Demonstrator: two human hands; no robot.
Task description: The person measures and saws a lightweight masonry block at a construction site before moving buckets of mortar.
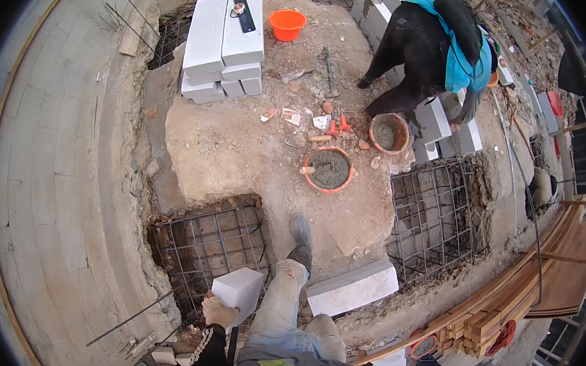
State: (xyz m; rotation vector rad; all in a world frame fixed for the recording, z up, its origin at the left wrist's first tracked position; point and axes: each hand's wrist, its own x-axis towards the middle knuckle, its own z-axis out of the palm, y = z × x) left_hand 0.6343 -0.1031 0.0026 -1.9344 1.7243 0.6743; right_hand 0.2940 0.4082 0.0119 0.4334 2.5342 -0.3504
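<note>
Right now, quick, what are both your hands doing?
Left hand: closed, holding a white block.
Right hand: can't tell, it isn't visible.

Block [236, 288] matt, smooth; bucket [286, 34] plastic; planks [485, 326] wood

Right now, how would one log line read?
left hand: gripping white block | right hand: unseen | saw: atop stacked blocks | orange bucket: alongside

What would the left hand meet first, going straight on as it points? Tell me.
The white block that the left hand grips is right against it. Beyond that, the steel bar grid looks next in line, though it seems to lie lower and depth is unclear.
</note>
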